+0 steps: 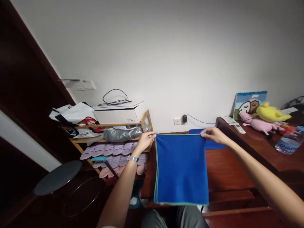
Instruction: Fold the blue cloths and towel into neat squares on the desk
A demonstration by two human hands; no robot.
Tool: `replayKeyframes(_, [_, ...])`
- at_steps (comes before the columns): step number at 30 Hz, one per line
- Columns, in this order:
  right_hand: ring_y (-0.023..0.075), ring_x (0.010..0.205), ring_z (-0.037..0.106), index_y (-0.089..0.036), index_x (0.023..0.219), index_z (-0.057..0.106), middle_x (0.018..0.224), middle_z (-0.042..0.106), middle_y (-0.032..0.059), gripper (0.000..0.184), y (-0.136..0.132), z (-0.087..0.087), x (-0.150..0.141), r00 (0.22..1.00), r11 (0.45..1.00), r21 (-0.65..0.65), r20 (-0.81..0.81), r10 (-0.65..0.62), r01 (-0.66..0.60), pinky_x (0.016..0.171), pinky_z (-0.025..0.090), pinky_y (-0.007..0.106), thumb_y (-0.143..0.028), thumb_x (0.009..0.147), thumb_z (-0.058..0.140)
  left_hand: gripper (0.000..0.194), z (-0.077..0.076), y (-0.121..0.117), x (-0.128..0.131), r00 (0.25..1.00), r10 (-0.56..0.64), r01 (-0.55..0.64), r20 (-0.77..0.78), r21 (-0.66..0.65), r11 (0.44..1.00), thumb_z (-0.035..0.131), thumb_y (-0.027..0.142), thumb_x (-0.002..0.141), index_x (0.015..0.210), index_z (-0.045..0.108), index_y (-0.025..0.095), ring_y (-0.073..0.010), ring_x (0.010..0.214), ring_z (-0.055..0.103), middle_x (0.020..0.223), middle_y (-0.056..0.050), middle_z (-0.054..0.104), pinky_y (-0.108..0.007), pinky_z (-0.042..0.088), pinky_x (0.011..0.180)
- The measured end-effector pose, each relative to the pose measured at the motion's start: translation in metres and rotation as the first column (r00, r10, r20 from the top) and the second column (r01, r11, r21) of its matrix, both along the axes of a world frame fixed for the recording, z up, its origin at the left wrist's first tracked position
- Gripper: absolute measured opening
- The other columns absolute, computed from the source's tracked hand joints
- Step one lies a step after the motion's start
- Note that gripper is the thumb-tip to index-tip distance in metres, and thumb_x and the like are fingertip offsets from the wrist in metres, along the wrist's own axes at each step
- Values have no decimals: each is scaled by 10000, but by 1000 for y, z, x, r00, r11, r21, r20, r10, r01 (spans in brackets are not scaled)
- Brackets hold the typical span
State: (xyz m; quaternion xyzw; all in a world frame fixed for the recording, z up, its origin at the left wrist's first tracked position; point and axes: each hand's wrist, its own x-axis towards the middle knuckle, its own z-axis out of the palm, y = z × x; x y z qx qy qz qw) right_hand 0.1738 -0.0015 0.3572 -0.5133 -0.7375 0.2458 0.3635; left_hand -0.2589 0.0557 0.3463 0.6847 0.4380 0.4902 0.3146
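A blue cloth with green stitched edges hangs spread between my two hands, its top edge pulled straight. My left hand pinches the upper left corner, and a watch with a metallic band is on that wrist. At the upper right corner, my right hand grips the cloth between thumb and fingers. Doubled edges on the left side suggest folded layers. Behind it, partly hidden, another blue cloth-like piece lies on the reddish-brown wooden table.
A shoe rack with purple slippers and a white box stands left. Beside it is a round dark stool. Plush toys, a remote and a water bottle occupy the right desk. A charger is plugged into the wall.
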Motion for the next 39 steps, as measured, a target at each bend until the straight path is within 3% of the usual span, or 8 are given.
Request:
replayKeyframes(2, [192, 635, 695, -187, 889, 772, 677, 737, 17, 448, 29, 0, -4, 998, 997, 34, 6, -65, 65, 646, 551, 312, -624, 797, 748, 470, 3, 27, 4, 1000, 20, -20, 2, 18, 1000, 811, 583, 735, 938, 792, 159, -183, 523, 665, 572, -19, 708, -303, 555, 571])
replayKeyframes(6, [216, 795, 737, -210, 904, 779, 827, 782, 44, 295, 57, 4, -7, 982, 972, 145, 0, -188, 186, 727, 561, 307, -495, 835, 747, 430, 11, 55, 7, 997, 70, -73, 36, 90, 993, 723, 545, 858, 1038, 739, 155, -213, 688, 741, 732, -66, 771, -361, 609, 703])
replayKeyframes(10, [227, 942, 729, -228, 926, 780, 1005, 787, 67, 226, 55, -23, -4, 989, 954, 262, -19, -144, 144, 848, 565, 330, -431, 877, 696, 382, -16, 46, 2, 994, 105, -110, 38, 142, 984, 660, 520, 921, 1069, 710, 172, -250, 850, 774, 885, -94, 791, -431, 619, 852])
replayKeyframes(13, [232, 972, 714, -232, 930, 771, 1011, 774, 75, 220, 39, -81, -3, 995, 953, 286, -12, -103, 102, 885, 560, 356, -404, 907, 637, 316, -75, 20, -1, 988, 145, -129, -52, 230, 965, 579, 474, 981, 1078, 713, 204, -253, 962, 771, 1042, -99, 786, -434, 613, 920])
replayKeyframes(20, [240, 992, 712, -234, 937, 723, 1046, 754, 87, 203, -29, -276, -23, 971, 982, -51, 167, -173, 184, 901, 560, 367, -260, 916, 522, 347, -277, -69, -4, 850, 173, -45, -498, 258, 965, 394, 232, 1031, 1075, 737, 256, -229, 1090, 754, 1139, -58, 792, -399, 624, 976])
replayKeyframes(23, [233, 1013, 705, -235, 973, 711, 1080, 740, 83, 244, -55, -324, -29, 947, 981, -75, 282, -152, 180, 906, 550, 350, -205, 923, 474, 393, -329, -100, -9, 764, 189, -23, -617, 267, 964, 380, 166, 1009, 1105, 747, 268, -229, 1092, 756, 1147, -49, 799, -409, 629, 988])
replayKeyframes(28, [239, 966, 686, -255, 1006, 708, 1038, 733, 68, 256, -86, -347, -32, 892, 991, 59, 432, -134, 121, 864, 529, 361, -175, 941, 474, 382, -345, -127, -19, 717, 262, -47, -646, 329, 943, 395, 171, 1020, 1150, 743, 261, -239, 1127, 740, 1198, -61, 786, -431, 627, 995])
replayKeyframes(39, [233, 896, 662, -245, 912, 696, 927, 699, 61, 263, -123, -343, -41, 881, 981, 163, 442, -170, 107, 867, 523, 393, -291, 1034, 468, 351, -355, -161, -28, 654, 354, -18, -669, 454, 891, 442, 158, 995, 1165, 728, 269, -252, 1116, 732, 1185, -35, 788, -476, 601, 1009])
